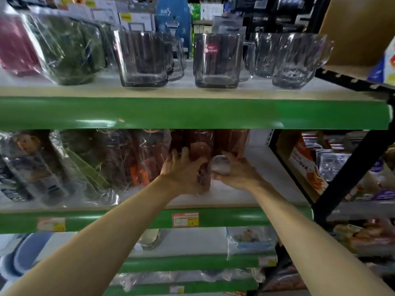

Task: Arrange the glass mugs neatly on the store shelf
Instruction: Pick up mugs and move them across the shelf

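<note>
While the glass mugs (218, 60) stand in a row on the upper shelf (192, 112), both my arms reach out straight to the shelf below. My left hand (183, 171) wraps a reddish glass (203, 165) there, fingers curled round its side. My right hand (237, 171) cups a small pale round thing (221, 164), touching that glass.

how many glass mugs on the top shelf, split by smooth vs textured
Smooth clear glass mugs: 2 in the front row, the left one and the red-labelled one; another seems to stand behind the left one.
Textured, faceted clear glass mugs: 2, one behind and one in front.
Total: 4 clearly visible.
</note>
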A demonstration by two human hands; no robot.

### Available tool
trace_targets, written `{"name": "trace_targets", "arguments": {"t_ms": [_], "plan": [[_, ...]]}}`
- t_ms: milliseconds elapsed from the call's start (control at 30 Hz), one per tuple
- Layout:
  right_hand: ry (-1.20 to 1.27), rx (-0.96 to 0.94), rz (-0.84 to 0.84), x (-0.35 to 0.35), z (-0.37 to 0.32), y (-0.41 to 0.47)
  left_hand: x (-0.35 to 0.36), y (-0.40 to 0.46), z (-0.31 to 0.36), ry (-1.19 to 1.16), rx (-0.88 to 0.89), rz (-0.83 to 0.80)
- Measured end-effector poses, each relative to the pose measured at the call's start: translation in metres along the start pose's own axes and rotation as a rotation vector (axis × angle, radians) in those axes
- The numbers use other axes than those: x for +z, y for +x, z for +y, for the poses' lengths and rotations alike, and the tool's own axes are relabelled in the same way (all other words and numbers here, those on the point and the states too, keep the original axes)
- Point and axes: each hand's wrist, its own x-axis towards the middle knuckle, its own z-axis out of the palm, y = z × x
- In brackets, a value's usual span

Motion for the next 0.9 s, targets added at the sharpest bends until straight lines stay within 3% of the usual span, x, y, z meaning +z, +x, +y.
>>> {"name": "trace_targets", "arguments": {"t_ms": [100, 333, 467, 633, 900], "plan": [[0.01, -0.01, -0.004, 0.0, -0.002, -0.008, 0.002, -0.006, 0.002, -0.002, 0.024, 0.036], [0.147, 0.017, 0.304, 0.005, -0.019, -0.065, -0.009, -0.049, 0.002, -0.006, 0.121, 0.173], [0.212, 0.04, 0.382, 0.0, -0.04, -0.115, -0.034, -0.099, -0.011, 0.028, 0.174, 0.207], [0.139, 0.056, 0.462, -0.005, -0.09, -0.188, -0.072, -0.175, -0.043, 0.026, 0.141, 0.222], [0.385, -0.019, 0.566, -0.032, -0.198, -0.261, -0.142, -0.277, -0.121, -0.005, 0.044, 0.384]]}}
